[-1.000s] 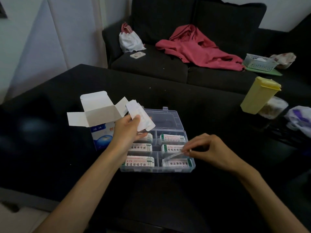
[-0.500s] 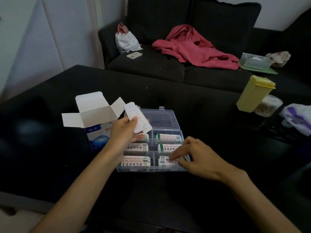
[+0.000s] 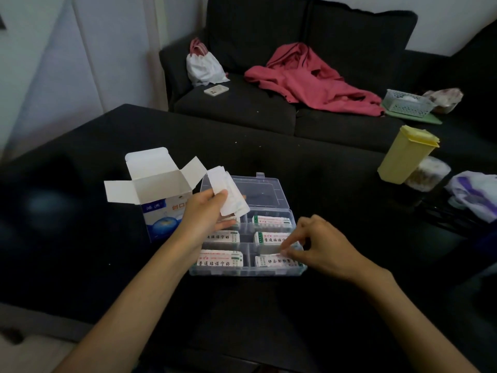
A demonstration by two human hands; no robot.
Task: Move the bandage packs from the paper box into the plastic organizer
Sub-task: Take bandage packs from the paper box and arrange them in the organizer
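The right hand [image 3: 320, 246], which a second ago pinched one thin pack above the organizer [image 3: 247, 271], is now down at the near right compartment, fingers curled with their tips on the pack [image 3: 271, 261] lying there. Whether it still pinches that pack or has let go I cannot tell, since the fingertips cover its end. Either way one more pack appears to be in place, so the task moves on by one piece and the hand should soon be free to take another.

The left hand [image 3: 207, 214] has scarcely shifted: it still grips a fanned bundle of white packs [image 3: 228, 195] above the far left part of the organizer, next to the box [image 3: 158, 189].

Counted: one paper box, standing on the tabletop [image 3: 295, 162] with four flaps open, just left of the organizer; its inside shows white and I see no pack in it, though the bottom is hidden. One clear plastic organizer, lid laid back, with six compartments in two columns of three. Five show printed packs plainly; the far left one is mostly behind the left hand, with only a strip of pack visible. How many lie stacked in each I cannot tell. The bundle in the left hand shows at least three edges; the exact number is not readable.
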